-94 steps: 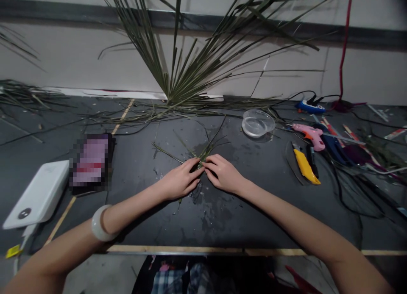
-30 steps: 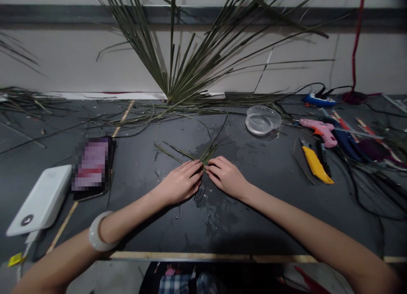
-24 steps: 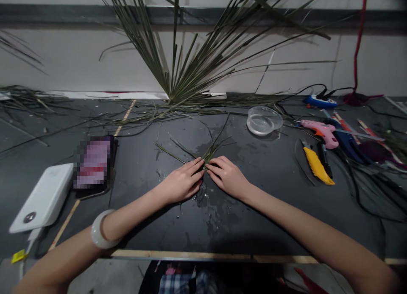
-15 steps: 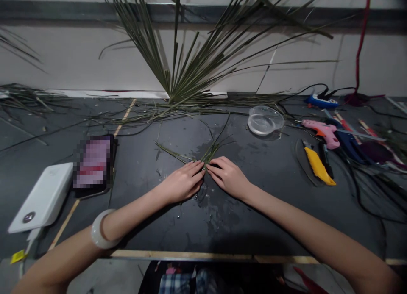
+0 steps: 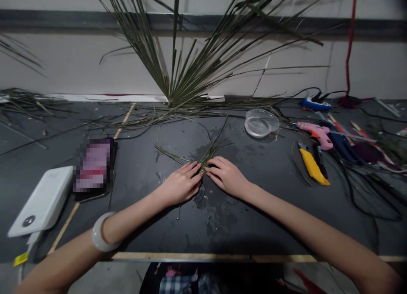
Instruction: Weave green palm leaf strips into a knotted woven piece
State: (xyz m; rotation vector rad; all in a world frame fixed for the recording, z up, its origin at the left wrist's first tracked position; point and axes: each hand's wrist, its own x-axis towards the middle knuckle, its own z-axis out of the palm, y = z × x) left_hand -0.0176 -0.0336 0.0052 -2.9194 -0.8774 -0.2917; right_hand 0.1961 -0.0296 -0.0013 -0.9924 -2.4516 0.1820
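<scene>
Nearest, left of the slender green leaf-strip bundle (image 5: 210,151), a small yellow cable tag (image 5: 20,259) and a white rectangular plastic power bank (image 5: 44,196) show no legible writing; the black-edged phone (image 5: 94,167) beyond has a pixelated screen. The left hand (image 5: 182,184) and right hand (image 5: 229,178) meet at the bundle's near end on the dark grey counter (image 5: 267,217) — fingertips pinching it from both sides. Light, even pressure where the strips converge should keep them aligned — best with loose ends spread. Behind the bundle rises a green fan-shaped palm leaf (image 5: 174,92).
</scene>
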